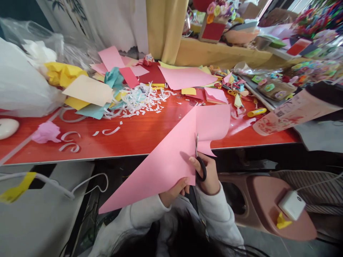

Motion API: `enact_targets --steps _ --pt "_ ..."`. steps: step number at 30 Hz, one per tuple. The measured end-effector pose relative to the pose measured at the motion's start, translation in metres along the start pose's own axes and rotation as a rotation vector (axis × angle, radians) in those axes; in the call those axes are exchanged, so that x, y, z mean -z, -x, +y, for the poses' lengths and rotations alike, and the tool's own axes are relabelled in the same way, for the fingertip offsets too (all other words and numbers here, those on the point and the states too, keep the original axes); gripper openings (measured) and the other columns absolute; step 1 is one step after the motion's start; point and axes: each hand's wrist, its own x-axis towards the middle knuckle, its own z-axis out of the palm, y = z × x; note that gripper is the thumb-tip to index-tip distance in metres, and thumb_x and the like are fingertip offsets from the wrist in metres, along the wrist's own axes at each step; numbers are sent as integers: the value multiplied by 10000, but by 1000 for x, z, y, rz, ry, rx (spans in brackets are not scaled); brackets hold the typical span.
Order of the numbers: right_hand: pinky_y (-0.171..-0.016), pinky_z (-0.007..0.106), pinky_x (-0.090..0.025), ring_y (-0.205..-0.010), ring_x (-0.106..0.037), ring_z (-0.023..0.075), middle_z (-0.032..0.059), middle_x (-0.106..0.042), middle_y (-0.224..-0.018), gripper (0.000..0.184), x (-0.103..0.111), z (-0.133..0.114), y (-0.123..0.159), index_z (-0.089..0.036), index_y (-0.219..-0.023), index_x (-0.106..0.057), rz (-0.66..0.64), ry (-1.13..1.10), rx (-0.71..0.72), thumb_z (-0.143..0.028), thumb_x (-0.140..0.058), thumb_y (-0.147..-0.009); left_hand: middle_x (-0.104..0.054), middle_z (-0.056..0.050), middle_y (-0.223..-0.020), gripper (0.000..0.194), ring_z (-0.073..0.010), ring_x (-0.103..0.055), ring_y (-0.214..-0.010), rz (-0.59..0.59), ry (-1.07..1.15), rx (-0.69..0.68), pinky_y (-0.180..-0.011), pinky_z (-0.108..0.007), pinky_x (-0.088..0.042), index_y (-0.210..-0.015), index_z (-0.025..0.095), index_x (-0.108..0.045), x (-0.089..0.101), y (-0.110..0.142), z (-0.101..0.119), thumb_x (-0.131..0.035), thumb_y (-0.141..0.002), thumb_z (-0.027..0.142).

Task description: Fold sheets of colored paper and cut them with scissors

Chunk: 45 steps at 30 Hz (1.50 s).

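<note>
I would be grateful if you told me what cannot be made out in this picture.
All in the head view:
- Left hand: partly hidden behind the pink paper.
- Scissors: partly hidden by the pink paper and the right hand.
- White bag: cut off by the left edge.
- White oval thing: cut off by the left edge.
- Cup: its print is too small and blurred to read.

From my remote station I saw the paper sheet (166, 164) span the near edge of the table (139, 134), scissors (202, 162) at its right part. Left beyond it, paper shreds (144, 100) lay heaped; farther left sat a plastic bag (24, 82), a paper wad (46, 132) before it. A cup (292, 112) was at the table's right end; behind hung a curtain (167, 28).
</note>
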Motion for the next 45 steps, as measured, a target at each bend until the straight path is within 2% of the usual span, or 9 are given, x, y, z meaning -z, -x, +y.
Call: enact_targets --steps 6,12,17,20,25,33,39,45 --pt "-532 241 -409 -577 -486 120 -4 -617 -668 229 2 0 -1 -159 -781 -704 17 -12 -51 -355 -702 -661 -454 17 -492 490 -78 -413 -451 13 -5 6 -515 -234 -375 -490 166 -477 0 2 1 -459 -763 573" --pt "-537 247 -410 -590 -495 130 -3 -614 -652 246 3 -5 -2 -158 -795 -714 18 -31 -54 -347 -716 -638 -456 18 -486 501 -77 -412 -445 23 -21 29 -518 -234 -383 -477 169 -468 -1 3 8 -460 -746 592" --pt "-530 239 -399 -589 -483 123 -5 -614 -663 219 3 -6 -2 -158 -774 -705 16 -38 -55 -327 -720 -636 -465 13 -498 492 -82 -418 -458 17 -39 25 -543 -241 -388 -481 172 -472 -1 4 5 -447 -764 574" --pt "-496 230 -376 -544 -443 106 -20 -568 -601 226 3 -7 -3 -155 -752 -689 11 -54 -32 -350 -712 -640 -456 11 -497 492 -88 -415 -462 -16 -37 34 -533 -243 -378 -484 176 -468 -1 5 1 -428 -769 574" --pt "-450 219 -334 -491 -372 84 -47 -441 -491 243 2 -13 -4 -149 -562 -602 30 -18 -5 -354 -715 -627 -427 15 -478 509 -92 -408 -469 -30 -66 65 -536 -243 -372 -469 180 -446 -4 6 5 -415 -747 605" --pt "-487 228 -351 -536 -414 100 -27 -514 -570 213 2 -11 -6 -155 -730 -671 15 -74 15 -353 -696 -656 -424 22 -487 486 -88 -410 -484 -41 -59 38 -554 -233 -370 -493 175 -461 -2 8 1 -412 -786 559" --pt "-443 230 -300 -462 -319 73 -42 -435 -496 235 -1 -13 -4 -151 -605 -620 58 -52 16 -367 -694 -661 -420 25 -493 513 -85 -400 -486 -56 -40 43 -557 -234 -359 -493 175 -458 -4 10 -2 -396 -784 592" --pt "-404 228 -208 -440 -275 66 -53 -396 -462 264 -3 -16 -5 -153 -603 -608 79 -34 2 -397 -692 -654 -404 20 -488 555 -89 -388 -487 -65 -27 71 -554 -240 -356 -471 180 -431 -9 10 -1 -368 -755 652"
